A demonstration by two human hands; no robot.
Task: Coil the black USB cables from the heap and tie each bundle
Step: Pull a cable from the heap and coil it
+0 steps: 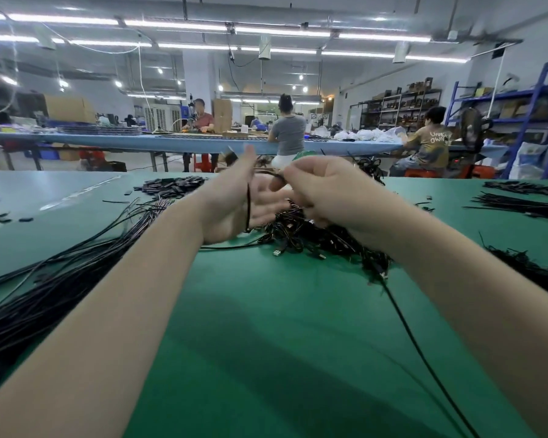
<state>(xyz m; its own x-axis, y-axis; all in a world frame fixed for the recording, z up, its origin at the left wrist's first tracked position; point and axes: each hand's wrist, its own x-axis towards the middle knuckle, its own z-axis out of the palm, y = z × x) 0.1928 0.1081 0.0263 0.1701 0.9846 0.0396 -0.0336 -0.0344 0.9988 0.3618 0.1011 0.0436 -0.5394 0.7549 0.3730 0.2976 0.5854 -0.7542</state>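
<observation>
Both forearms are stretched forward over the green table (266, 343), the hands raised just above the heap of black USB cables (314, 238) at 12 o'clock. The left hand (234, 203) is held upright with the palm turned right and the fingers straight and spread; a black cable (248, 207) is looped around it, across the palm. The right hand (323, 191) is curled, and the same cable is pinched between its thumb and fingertips close to the left palm. One strand is trailed from the heap toward 5 o'clock, down to the near edge. A long sheaf of straight cables (54, 286) is laid from 9 to 7 o'clock, and cable ties (519, 203) are spread at 2 o'clock. Bare green surface is left between the forearms, down to 6 o'clock. The far table edge is seen just behind the hands.
</observation>
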